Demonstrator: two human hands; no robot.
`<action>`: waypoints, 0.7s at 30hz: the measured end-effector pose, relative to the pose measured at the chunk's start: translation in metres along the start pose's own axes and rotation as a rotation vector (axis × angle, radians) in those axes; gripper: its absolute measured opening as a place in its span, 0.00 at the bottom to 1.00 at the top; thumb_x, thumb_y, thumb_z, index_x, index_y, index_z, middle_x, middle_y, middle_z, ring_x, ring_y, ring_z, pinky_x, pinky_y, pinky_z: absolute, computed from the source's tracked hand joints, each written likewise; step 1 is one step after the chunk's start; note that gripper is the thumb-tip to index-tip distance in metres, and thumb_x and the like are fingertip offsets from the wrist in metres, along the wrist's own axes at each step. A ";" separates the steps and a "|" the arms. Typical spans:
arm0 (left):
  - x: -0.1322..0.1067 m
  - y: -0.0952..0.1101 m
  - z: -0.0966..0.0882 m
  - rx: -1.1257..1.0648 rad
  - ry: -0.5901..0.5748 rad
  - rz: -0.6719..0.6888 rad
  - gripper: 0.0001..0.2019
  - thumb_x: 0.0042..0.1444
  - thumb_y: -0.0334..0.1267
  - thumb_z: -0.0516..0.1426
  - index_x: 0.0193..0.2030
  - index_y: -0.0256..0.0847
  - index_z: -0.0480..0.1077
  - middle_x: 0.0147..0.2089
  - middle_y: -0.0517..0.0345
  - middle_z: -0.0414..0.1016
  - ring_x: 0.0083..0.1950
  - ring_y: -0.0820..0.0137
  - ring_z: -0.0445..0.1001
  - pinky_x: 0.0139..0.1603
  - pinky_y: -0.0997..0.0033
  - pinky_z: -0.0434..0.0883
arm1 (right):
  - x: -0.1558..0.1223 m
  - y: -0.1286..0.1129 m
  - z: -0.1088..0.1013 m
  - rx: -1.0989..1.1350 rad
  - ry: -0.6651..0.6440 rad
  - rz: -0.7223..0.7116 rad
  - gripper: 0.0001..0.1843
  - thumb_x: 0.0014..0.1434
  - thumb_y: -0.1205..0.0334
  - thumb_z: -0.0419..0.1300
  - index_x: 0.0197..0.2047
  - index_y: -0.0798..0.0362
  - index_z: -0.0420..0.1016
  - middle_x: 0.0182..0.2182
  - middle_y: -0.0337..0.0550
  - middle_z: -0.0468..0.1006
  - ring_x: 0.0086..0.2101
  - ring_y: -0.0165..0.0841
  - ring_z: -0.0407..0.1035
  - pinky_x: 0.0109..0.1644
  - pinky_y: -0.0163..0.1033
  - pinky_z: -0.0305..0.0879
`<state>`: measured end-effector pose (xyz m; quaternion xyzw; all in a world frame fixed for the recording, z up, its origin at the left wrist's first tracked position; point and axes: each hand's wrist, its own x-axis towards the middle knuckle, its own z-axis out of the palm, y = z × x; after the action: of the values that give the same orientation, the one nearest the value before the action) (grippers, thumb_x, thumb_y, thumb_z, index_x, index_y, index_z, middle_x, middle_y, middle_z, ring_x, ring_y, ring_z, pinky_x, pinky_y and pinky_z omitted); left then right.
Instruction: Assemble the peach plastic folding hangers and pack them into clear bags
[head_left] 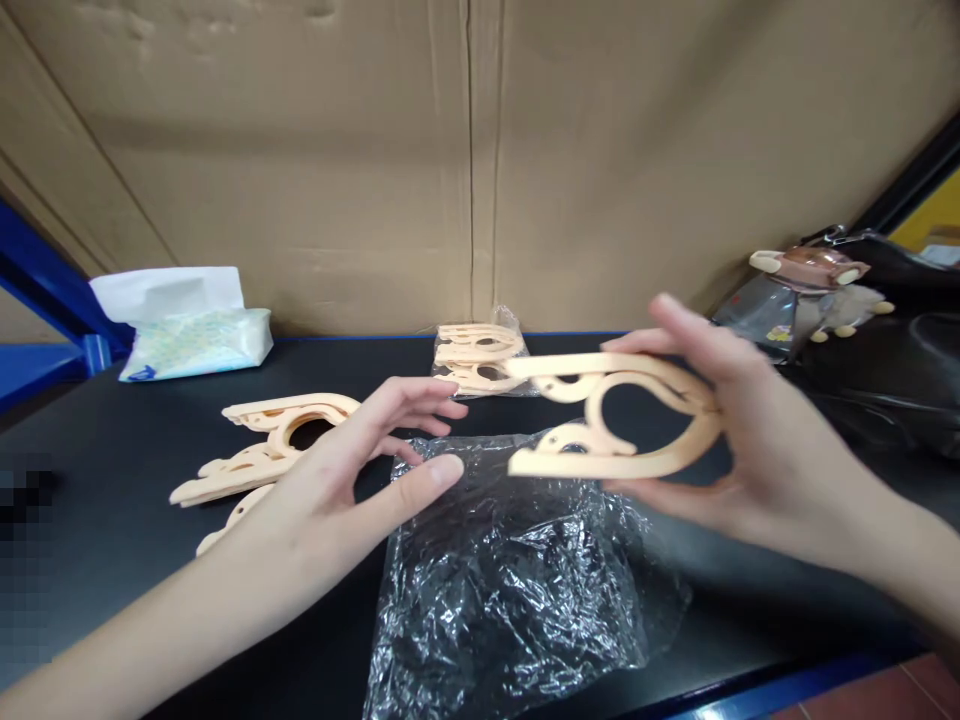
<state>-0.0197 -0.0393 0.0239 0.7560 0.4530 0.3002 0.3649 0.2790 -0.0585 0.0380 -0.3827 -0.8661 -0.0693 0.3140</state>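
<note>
Holding the beige hanger (598, 432) at center-right, your right hand (772, 440) leaves a gap to your released, spread left hand (337, 480), center-left; blue table edge (825, 677) runs along lower right.

The right hand (761, 450) holds a folded cream hanger (595, 412), left hand (364, 470) spread near clear plastic (517, 580).
</note>
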 end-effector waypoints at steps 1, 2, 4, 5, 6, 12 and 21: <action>-0.003 -0.003 -0.003 0.090 0.009 0.000 0.23 0.61 0.54 0.55 0.61 0.53 0.62 0.62 0.55 0.69 0.61 0.56 0.69 0.57 0.60 0.70 | -0.007 0.006 -0.008 -0.039 0.004 0.061 0.53 0.57 0.53 0.66 0.74 0.43 0.36 0.60 0.49 0.66 0.55 0.50 0.65 0.58 0.57 0.65; -0.008 -0.008 -0.006 0.181 0.005 -0.011 0.25 0.60 0.54 0.56 0.62 0.54 0.61 0.63 0.56 0.68 0.61 0.54 0.69 0.57 0.58 0.71 | -0.015 0.012 -0.014 -0.086 0.007 0.102 0.52 0.57 0.52 0.66 0.74 0.44 0.38 0.58 0.50 0.68 0.54 0.52 0.66 0.58 0.60 0.65; -0.020 -0.019 -0.007 0.337 -0.021 -0.004 0.29 0.59 0.54 0.57 0.66 0.58 0.57 0.65 0.57 0.67 0.61 0.51 0.69 0.56 0.55 0.71 | -0.031 0.021 -0.024 -0.176 -0.051 0.142 0.49 0.57 0.50 0.64 0.74 0.46 0.41 0.54 0.52 0.71 0.51 0.53 0.68 0.53 0.61 0.68; -0.026 -0.026 -0.006 0.396 -0.031 0.009 0.32 0.58 0.53 0.57 0.68 0.58 0.54 0.66 0.57 0.66 0.62 0.49 0.68 0.58 0.53 0.71 | -0.039 0.024 -0.027 -0.197 -0.095 0.147 0.49 0.57 0.48 0.64 0.73 0.47 0.43 0.53 0.52 0.72 0.49 0.53 0.70 0.51 0.60 0.70; -0.031 -0.032 -0.004 0.453 -0.015 0.015 0.34 0.59 0.53 0.57 0.70 0.58 0.51 0.68 0.57 0.64 0.65 0.47 0.66 0.61 0.50 0.68 | -0.046 0.026 -0.028 -0.202 -0.147 0.148 0.48 0.56 0.47 0.64 0.72 0.47 0.45 0.53 0.53 0.73 0.48 0.52 0.71 0.48 0.58 0.72; -0.041 -0.050 0.007 0.685 -0.113 0.156 0.43 0.56 0.54 0.59 0.74 0.53 0.43 0.73 0.54 0.53 0.70 0.46 0.57 0.65 0.48 0.65 | -0.060 0.023 -0.017 -0.107 -0.421 0.179 0.47 0.52 0.55 0.68 0.70 0.44 0.50 0.53 0.49 0.73 0.50 0.47 0.71 0.46 0.50 0.75; -0.029 -0.060 0.028 0.634 -0.025 0.225 0.40 0.55 0.60 0.58 0.70 0.49 0.50 0.72 0.46 0.56 0.73 0.47 0.49 0.69 0.40 0.55 | -0.036 0.009 0.022 0.035 -0.459 0.210 0.48 0.54 0.52 0.69 0.70 0.48 0.47 0.55 0.49 0.72 0.52 0.44 0.68 0.52 0.51 0.68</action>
<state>-0.0374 -0.0539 -0.0446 0.8808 0.4329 0.1736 0.0818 0.2926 -0.0666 -0.0015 -0.4707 -0.8714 0.0675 0.1211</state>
